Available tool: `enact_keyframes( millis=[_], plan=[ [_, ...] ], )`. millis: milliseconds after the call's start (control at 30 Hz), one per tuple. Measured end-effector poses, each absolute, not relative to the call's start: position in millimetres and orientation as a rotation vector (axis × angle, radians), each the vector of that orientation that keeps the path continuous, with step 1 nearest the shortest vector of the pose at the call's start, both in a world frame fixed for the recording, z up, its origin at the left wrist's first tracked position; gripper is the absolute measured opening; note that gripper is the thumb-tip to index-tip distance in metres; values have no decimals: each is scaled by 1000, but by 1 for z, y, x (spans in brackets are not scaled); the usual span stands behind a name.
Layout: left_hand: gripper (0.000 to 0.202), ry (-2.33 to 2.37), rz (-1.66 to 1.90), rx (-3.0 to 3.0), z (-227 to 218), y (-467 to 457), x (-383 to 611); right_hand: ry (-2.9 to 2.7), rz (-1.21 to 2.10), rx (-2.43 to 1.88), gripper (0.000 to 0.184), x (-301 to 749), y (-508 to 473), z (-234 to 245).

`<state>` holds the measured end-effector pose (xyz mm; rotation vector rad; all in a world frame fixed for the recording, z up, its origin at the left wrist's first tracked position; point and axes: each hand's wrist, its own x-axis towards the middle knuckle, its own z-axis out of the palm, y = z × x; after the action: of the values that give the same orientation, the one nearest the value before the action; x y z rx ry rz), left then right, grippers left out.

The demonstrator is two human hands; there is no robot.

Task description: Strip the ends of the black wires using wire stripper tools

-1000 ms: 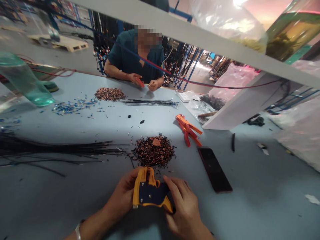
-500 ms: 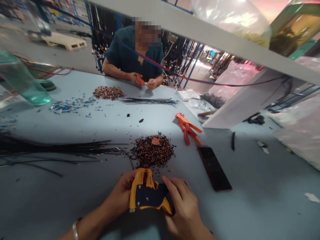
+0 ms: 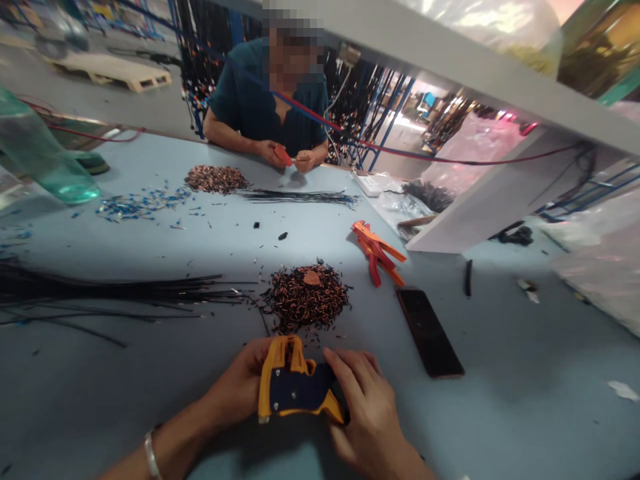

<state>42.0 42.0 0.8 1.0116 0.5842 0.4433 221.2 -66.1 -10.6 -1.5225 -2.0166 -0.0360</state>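
Note:
A yellow and dark blue wire stripper (image 3: 293, 388) is held low over the blue-grey table (image 3: 500, 413), near its front edge. My left hand (image 3: 240, 390) is wrapped round the tool's left side. My right hand (image 3: 363, 407) grips its right side, fingers curled over the dark body. Just beyond the tool lies a heap of black and copper wire offcuts (image 3: 306, 297). A bundle of long black wires (image 3: 115, 293) stretches away to the left of the heap.
An orange and red stripper (image 3: 377, 252) and a dark phone (image 3: 430, 331) lie to the right. Across the table a person in a dark teal shirt (image 3: 260, 107) works with both hands beside another offcut heap (image 3: 216, 179). Blue scraps (image 3: 143, 203) lie at left; a white shelf (image 3: 475, 207) at right.
The view has shifted slightly. Both hands keep the same hold on the yellow stripper, which has tipped a little to the left.

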Motion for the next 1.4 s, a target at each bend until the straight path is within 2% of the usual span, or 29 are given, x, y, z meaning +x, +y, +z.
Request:
enact_keyframes(
  millis=[233,500,800,1133,1233,1333,1400],
  plan=[
    [22,543,427,1009,1,43,42,-2017,31,-1490,65,223,-66,-13],
    [21,556,393,1005,2,42,43,-2049,-16,-1558,42,222,-66,-14],
    [19,574,406,1071,10,43,45,-2034,-39,-1546,33,220,-63,-16],
    [32,541,473,1071,2,44,47,-1947,89,-1549,31,221,-60,-17],
    [25,683,609,1156,-2,43,46,-1796,239,-1578,27,221,-63,-11],
    [13,854,759,1433,-4,41,44,-1480,611,-1586,18,224,-71,-10],
    [11,915,812,1597,-4,41,43,-1250,943,-1455,29,226,-76,-10]
  ],
)
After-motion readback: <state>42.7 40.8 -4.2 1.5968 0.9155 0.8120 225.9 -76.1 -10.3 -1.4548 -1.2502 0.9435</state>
